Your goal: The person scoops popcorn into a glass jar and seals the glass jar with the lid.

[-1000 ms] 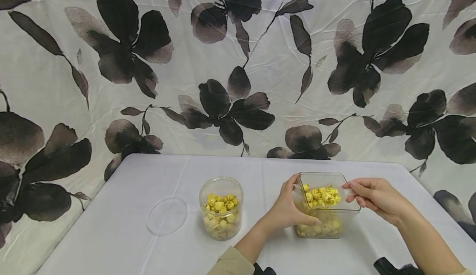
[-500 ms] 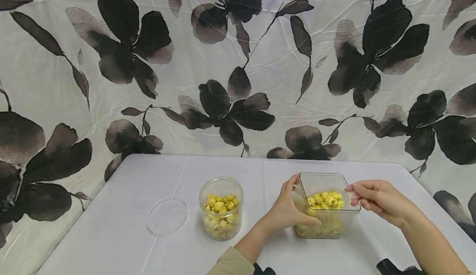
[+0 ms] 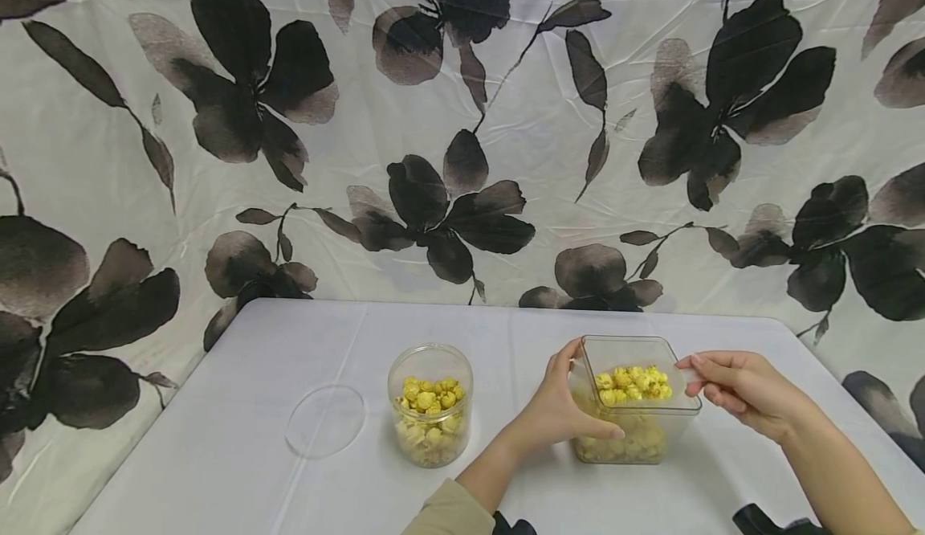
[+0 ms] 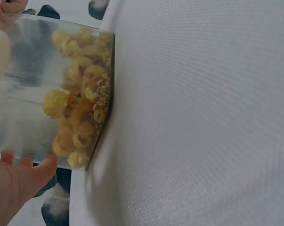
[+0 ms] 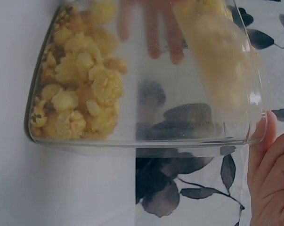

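A clear square container (image 3: 675,434) of yellow popcorn stands on the table at the right, and my left hand (image 3: 552,406) grips its left side, thumb across the front. My right hand (image 3: 744,390) is at its right rim, pinching a translucent scoop (image 5: 222,70) that reaches inside. Yellow popcorn (image 3: 632,384) sits high in the container, apparently on the scoop; more fills the bottom (image 4: 83,94). In the right wrist view, part of the right hand (image 5: 273,174) shows beside the rim, while the scoop's handle is mostly hidden by the fingers.
Left of the hands stands a clear round jar (image 3: 429,358) partly filled with popcorn. Farther left, a clear round lid (image 3: 325,422) lies flat on the white table (image 3: 217,455). A floral cloth (image 3: 347,117) hangs behind the table.
My right hand has shifted slightly right and down at the rim, and the upper popcorn has moved right within the container. The left hand, container, jar and lid stay put.
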{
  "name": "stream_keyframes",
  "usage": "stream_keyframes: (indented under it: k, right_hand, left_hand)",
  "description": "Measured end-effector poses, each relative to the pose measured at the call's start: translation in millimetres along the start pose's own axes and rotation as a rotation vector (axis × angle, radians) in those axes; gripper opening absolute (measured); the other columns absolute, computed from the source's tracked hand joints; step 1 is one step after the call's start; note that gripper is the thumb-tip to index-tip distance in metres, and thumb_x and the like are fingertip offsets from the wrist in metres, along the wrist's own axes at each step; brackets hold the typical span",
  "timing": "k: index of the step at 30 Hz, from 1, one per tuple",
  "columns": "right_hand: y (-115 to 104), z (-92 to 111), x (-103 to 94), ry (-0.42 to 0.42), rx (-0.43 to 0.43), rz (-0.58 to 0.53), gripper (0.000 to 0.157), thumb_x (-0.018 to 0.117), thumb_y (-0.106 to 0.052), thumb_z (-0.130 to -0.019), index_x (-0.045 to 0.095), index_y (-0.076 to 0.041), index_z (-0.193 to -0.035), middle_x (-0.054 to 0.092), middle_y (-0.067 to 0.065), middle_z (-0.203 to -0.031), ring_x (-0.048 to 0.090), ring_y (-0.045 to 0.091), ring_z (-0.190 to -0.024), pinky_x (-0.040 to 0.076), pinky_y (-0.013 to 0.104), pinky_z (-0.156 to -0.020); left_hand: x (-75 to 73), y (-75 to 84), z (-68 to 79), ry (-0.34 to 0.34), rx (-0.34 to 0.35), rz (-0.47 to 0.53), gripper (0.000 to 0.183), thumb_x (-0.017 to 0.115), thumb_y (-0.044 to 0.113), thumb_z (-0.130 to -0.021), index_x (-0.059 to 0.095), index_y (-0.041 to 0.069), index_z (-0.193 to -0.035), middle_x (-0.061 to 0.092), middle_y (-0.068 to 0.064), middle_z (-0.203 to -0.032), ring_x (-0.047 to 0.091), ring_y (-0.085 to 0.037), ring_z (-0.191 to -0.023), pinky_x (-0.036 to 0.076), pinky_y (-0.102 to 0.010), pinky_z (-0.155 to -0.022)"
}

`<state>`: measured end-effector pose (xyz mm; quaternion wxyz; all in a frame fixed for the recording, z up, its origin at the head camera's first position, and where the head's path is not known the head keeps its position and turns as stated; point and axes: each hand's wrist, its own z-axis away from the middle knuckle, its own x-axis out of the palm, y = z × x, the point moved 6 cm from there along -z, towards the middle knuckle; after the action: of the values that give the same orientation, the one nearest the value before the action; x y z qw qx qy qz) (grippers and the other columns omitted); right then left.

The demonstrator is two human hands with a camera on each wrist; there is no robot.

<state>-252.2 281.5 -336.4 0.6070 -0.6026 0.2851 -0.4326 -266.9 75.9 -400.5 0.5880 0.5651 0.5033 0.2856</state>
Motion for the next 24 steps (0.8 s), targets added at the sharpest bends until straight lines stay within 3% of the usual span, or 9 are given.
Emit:
stream_keyframes:
  k: [15, 24]
  right_hand:
    - [0.7, 0.3, -3.3, 0.013, 0.006, -0.075, 0.025, 0.044, -0.008, -0.099, 0.069, -0.007, -0.096, 0.068, 0.006, -0.077, 0.053, -0.002, -0.055, 0.037, 0.008, -0.045]
    - [5.2, 3.8, -5.0, -0.025, 0.015, -0.104, 0.026, 0.042, -0.009, -0.100, 0.069, -0.006, -0.098, 0.068, 0.004, -0.078, 0.054, -0.002, -0.057, 0.039, 0.008, -0.046]
  left_hand:
    - [0.2, 0.9, 1.0, -0.005, -0.007, 0.005, 0.115, 0.090, 0.021, -0.057, 0.018, 0.028, -0.147, 0.029, 0.011, -0.136, 0.032, -0.010, -0.122, 0.035, -0.036, -0.100]
    - [0.3, -0.6, 0.5, -0.009, -0.009, 0.008, 0.116, 0.090, 0.022, -0.058, 0.017, 0.026, -0.148, 0.028, 0.011, -0.136, 0.032, -0.012, -0.122, 0.035, -0.037, -0.099]
